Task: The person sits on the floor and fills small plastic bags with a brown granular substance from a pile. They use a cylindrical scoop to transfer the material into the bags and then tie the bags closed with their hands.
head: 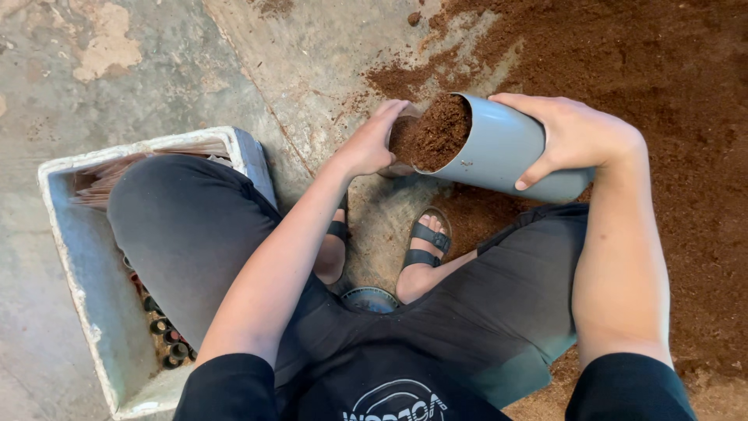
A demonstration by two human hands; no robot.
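My right hand grips the top of a grey plastic pipe section, tilted with its open end toward the left. The pipe is packed with brown soil up to its mouth. My left hand is at the pipe's open end, fingers curled against the rim and the soil. What the left hand may hold under its fingers is hidden. Both hands hover above the concrete floor, in front of my sandalled feet.
A large heap of loose brown soil covers the floor to the right. A white foam box stands at my left knee, holding several small dark tubes. A round grey object lies between my feet.
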